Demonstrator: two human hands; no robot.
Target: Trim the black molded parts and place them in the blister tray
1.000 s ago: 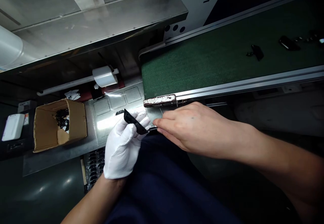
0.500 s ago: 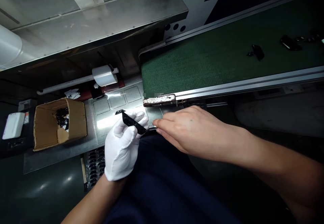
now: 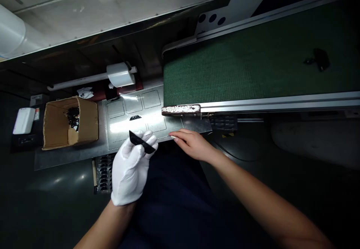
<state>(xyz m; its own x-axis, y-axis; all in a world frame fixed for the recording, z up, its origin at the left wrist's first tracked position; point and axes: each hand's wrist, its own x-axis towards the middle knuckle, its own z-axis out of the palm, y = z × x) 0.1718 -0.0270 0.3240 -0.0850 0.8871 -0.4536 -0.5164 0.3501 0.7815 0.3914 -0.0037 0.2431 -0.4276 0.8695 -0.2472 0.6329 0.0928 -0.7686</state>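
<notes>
My left hand (image 3: 129,172), in a white glove, is closed round a slim black plastic part (image 3: 141,142) with slanted ends. The part is held tilted, in front of the metal bench. My right hand (image 3: 194,144) is bare, its thumb and fingers pinched together at the bench's front edge. Something small and whitish (image 3: 172,137) shows at those fingertips, too small to name. Another small black part (image 3: 135,117) lies on the metal plate (image 3: 115,108) beyond my left hand.
A cardboard box (image 3: 89,123) with black pieces stands left, beside a white device (image 3: 24,120). Behind the plate is a clear film roll (image 3: 120,74) on a bar. A green conveyor belt (image 3: 225,69) at right carries a black object (image 3: 321,59). A tray of black parts (image 3: 104,174) sits below.
The view has shifted, and the belt's objects appear further right. My right hand looks smaller and lower, nearer the bench edge. My left hand still holds the black part, turned slightly.
</notes>
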